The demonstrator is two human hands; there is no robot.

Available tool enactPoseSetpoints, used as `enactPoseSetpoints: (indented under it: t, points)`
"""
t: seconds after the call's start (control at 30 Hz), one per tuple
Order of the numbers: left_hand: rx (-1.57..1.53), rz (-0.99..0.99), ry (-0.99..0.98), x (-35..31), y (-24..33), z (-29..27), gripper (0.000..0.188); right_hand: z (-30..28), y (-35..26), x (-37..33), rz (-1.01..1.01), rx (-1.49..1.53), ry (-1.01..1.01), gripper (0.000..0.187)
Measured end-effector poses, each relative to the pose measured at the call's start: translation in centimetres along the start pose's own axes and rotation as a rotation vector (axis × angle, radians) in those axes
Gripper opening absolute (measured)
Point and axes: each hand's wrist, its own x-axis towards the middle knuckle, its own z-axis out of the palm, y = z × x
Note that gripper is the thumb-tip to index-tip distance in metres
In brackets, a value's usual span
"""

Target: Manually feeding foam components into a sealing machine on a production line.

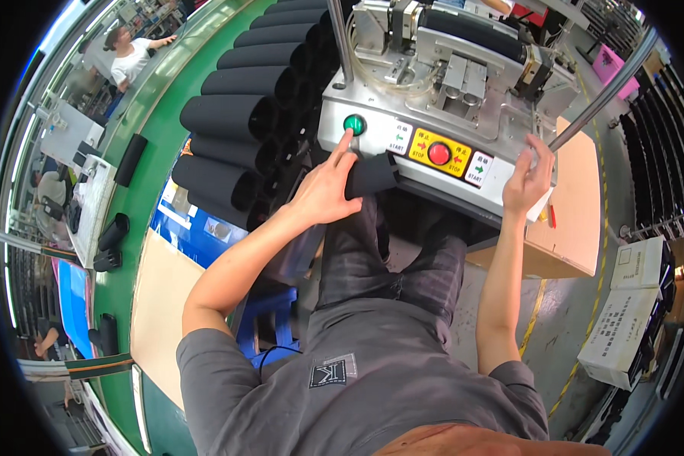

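Note:
In front of me stands a metal machine with a light control panel. My left hand stretches its index finger onto the round green button at the panel's left. A short black tube sits between the thumb and the other fingers of that hand. At the panel's right corner, my right hand rests with its fingers loosely bent and apart; whatever lies under the fingertips is hidden. Between the hands is a red button on a yellow plate. A black roller-like cylinder lies across the machine's top.
Several black tubes are stacked at the left beside the machine. Metal posts rise at its sides. A wooden-topped box stands at right, with white cartons beyond. A blue stool is low left. A co-worker is far left.

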Motion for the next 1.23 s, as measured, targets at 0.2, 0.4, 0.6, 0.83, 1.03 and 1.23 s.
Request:
enactPoseSetpoints:
  t: [0.2, 0.4, 0.6, 0.83, 1.03, 1.23]
  points:
    - [0.014, 0.221, 0.267, -2.1, 0.0, -0.1, 0.069, -1.7, -2.7, -2.9, 0.298, 0.346, -0.098, 0.024]
    - [0.039, 0.428, 0.508, -2.7, -1.7, 1.4, 0.074, 0.7, -10.5, -8.1, 0.775, 0.905, -0.566, 0.03]
    - [0.106, 0.466, 0.567, -2.3, -0.9, 0.1, 0.072, 2.1, -12.1, -11.7, 0.959, 1.143, -0.685, 0.039]
    - [-1.047, -0.231, 0.141, -3.6, -0.3, 0.1, 0.054, 2.3, -13.2, -13.5, 1.028, 1.12, -0.707, 0.037]
    - [-1.69, -0.437, -0.11, -3.5, -0.1, 0.4, 0.061, 2.4, -13.6, -15.1, 1.096, 1.101, -0.717, 0.036]
    - [-1.69, -0.322, -0.146, -4.1, 0.8, 0.0, 0.066, 1.8, -14.1, -16.2, 1.129, 1.185, -0.719, 0.043]
